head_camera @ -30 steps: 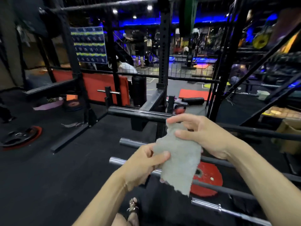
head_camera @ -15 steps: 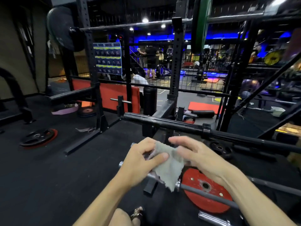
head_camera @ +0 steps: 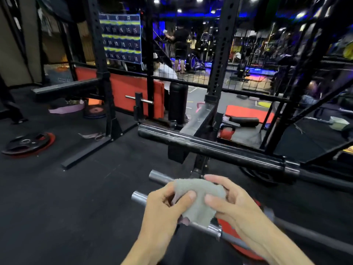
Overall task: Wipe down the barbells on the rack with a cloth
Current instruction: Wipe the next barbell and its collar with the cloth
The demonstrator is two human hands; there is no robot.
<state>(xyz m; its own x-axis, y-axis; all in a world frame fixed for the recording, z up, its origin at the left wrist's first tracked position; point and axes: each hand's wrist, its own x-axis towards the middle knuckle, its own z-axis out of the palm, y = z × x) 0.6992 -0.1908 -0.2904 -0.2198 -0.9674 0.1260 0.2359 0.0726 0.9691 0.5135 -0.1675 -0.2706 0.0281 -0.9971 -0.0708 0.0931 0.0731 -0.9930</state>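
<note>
Head view: grey cloth [head_camera: 198, 201] sits bunched between both hands, just above the chrome sleeve of the nearest barbell [head_camera: 139, 197]. Left hand [head_camera: 164, 209] pinches its left edge, thumb on top; right hand [head_camera: 232, 203] pinches the right side with curled fingers. A second chrome barbell [head_camera: 158, 176] lies just beyond, and a thick black barbell [head_camera: 210, 148] rests higher on the black rack [head_camera: 221, 60]. A red plate [head_camera: 229, 228] lies under the right wrist.

Weight plate [head_camera: 28, 143] on black floor [head_camera: 66, 207]
</note>
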